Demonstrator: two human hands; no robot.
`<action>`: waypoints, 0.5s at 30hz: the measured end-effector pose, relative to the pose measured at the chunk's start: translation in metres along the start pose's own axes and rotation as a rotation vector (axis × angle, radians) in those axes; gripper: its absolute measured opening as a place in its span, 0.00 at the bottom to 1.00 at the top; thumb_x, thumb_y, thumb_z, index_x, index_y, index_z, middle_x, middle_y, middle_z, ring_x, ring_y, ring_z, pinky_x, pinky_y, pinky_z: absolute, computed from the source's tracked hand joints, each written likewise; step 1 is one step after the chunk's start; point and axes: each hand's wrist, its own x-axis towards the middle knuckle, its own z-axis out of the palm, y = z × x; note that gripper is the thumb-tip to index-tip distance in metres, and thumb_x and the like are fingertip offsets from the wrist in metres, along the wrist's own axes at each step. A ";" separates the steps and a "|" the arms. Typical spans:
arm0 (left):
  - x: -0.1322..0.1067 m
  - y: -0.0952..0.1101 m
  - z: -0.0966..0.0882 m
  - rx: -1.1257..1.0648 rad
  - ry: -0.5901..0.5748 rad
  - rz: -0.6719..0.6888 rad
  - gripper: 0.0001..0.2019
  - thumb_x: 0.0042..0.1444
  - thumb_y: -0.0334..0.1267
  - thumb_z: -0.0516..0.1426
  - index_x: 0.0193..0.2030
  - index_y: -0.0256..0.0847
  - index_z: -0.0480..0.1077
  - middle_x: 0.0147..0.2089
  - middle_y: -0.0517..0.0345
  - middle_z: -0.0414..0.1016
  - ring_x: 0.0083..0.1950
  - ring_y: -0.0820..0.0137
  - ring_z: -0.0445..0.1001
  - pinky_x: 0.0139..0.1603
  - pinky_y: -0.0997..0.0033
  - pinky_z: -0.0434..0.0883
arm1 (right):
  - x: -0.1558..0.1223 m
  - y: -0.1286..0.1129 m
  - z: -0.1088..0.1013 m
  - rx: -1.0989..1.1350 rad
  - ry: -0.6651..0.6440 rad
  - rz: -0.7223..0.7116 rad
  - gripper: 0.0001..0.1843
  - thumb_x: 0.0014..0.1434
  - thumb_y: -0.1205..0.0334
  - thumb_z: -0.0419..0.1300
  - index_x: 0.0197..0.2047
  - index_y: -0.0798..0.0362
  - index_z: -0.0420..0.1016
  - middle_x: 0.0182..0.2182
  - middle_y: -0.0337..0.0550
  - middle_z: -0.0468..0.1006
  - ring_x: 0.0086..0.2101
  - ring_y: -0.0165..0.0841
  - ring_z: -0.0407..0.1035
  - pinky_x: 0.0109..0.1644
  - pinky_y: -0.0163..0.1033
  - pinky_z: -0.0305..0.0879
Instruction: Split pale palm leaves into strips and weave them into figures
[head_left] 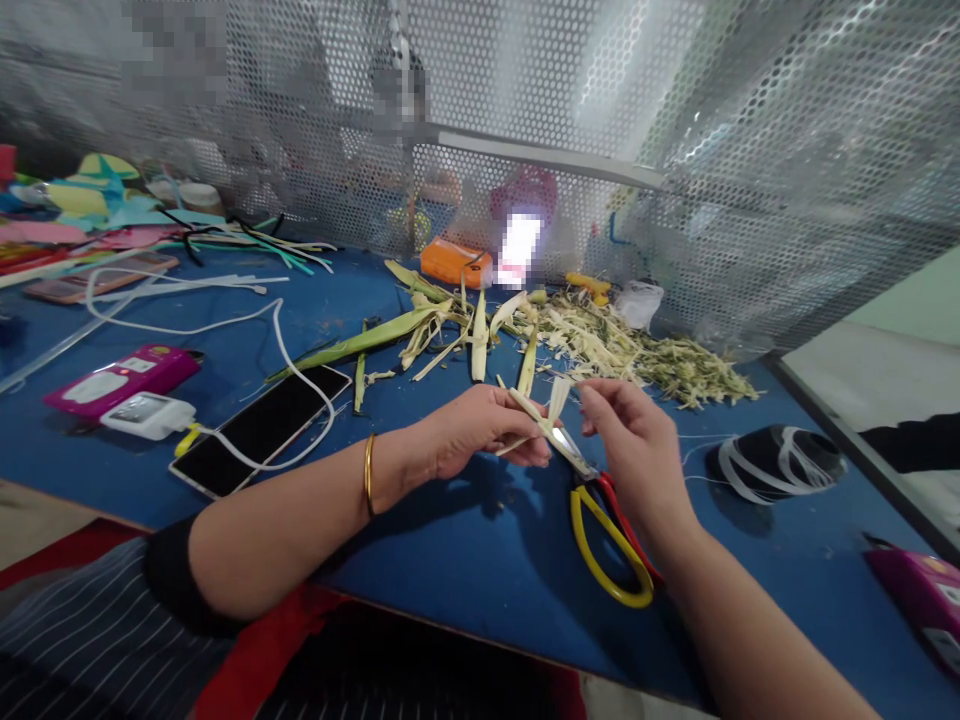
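Observation:
My left hand [499, 425] is closed on pale corn husk strips [556, 402], folded and crossing at its fingertips. My right hand [634, 430] is beside them, thumb and fingers pinched together close to a strip's upper end; what lies in the pinch is too small to make out. Below the hands, scissors [611, 545] with one yellow and one red handle lie on the table, blades toward the husk. A dark spool [776, 462] wound with white thread is to the right, a thin strand running from it toward my right hand.
Green and pale husk pieces [375, 340] and a heap of shredded husk [600, 345] lie farther back. A phone [262, 430], a white cable [289, 345] and a magenta packet [124, 380] are on the left. Behind stands a perforated metal screen [525, 90].

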 end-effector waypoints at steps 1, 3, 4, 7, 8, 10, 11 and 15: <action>0.000 -0.001 0.000 0.020 -0.020 -0.007 0.03 0.43 0.30 0.60 0.28 0.35 0.74 0.24 0.55 0.76 0.29 0.70 0.76 0.38 0.69 0.72 | 0.002 0.001 0.001 0.124 -0.105 0.131 0.13 0.57 0.51 0.61 0.33 0.53 0.75 0.22 0.38 0.71 0.24 0.30 0.63 0.29 0.36 0.60; 0.000 -0.002 0.000 0.052 -0.042 -0.018 0.05 0.46 0.35 0.60 0.26 0.35 0.73 0.24 0.56 0.75 0.27 0.71 0.75 0.36 0.69 0.72 | 0.005 0.002 0.003 0.324 -0.278 0.265 0.15 0.53 0.49 0.65 0.30 0.54 0.74 0.21 0.36 0.69 0.22 0.28 0.60 0.29 0.35 0.58; 0.000 -0.004 0.000 0.069 -0.037 -0.019 0.07 0.47 0.38 0.61 0.26 0.35 0.73 0.23 0.57 0.73 0.26 0.72 0.73 0.34 0.70 0.72 | 0.005 0.002 0.005 0.386 -0.310 0.286 0.15 0.52 0.50 0.66 0.28 0.54 0.74 0.20 0.35 0.69 0.22 0.27 0.59 0.29 0.35 0.57; 0.001 -0.008 0.001 0.109 0.011 0.019 0.11 0.47 0.43 0.63 0.27 0.35 0.73 0.21 0.62 0.69 0.23 0.75 0.69 0.31 0.71 0.70 | 0.001 0.003 0.010 0.452 -0.273 0.291 0.14 0.49 0.53 0.68 0.24 0.54 0.73 0.19 0.34 0.68 0.22 0.26 0.58 0.29 0.34 0.55; 0.002 -0.009 0.002 0.117 0.029 0.039 0.10 0.47 0.41 0.64 0.27 0.35 0.73 0.20 0.63 0.68 0.22 0.76 0.68 0.31 0.72 0.69 | 0.000 0.003 0.011 0.462 -0.254 0.294 0.14 0.49 0.54 0.68 0.23 0.54 0.72 0.18 0.34 0.68 0.22 0.26 0.59 0.29 0.34 0.55; 0.003 -0.011 0.004 0.128 0.047 0.075 0.07 0.48 0.38 0.63 0.26 0.36 0.73 0.19 0.64 0.67 0.22 0.77 0.66 0.30 0.73 0.69 | -0.002 0.006 0.014 0.486 -0.223 0.297 0.13 0.49 0.55 0.68 0.23 0.54 0.73 0.18 0.35 0.69 0.22 0.26 0.60 0.30 0.34 0.56; 0.003 -0.011 0.005 0.138 0.049 0.089 0.06 0.48 0.36 0.62 0.25 0.36 0.72 0.19 0.64 0.67 0.22 0.77 0.65 0.30 0.73 0.68 | -0.003 0.007 0.016 0.498 -0.204 0.293 0.13 0.49 0.56 0.68 0.22 0.54 0.73 0.18 0.35 0.69 0.23 0.26 0.61 0.30 0.34 0.57; 0.001 -0.008 0.008 0.207 0.032 0.122 0.07 0.50 0.34 0.59 0.23 0.37 0.72 0.17 0.64 0.67 0.21 0.77 0.67 0.27 0.77 0.65 | -0.006 0.011 0.019 0.542 -0.119 0.295 0.12 0.49 0.57 0.68 0.22 0.54 0.72 0.18 0.35 0.69 0.22 0.26 0.60 0.27 0.34 0.56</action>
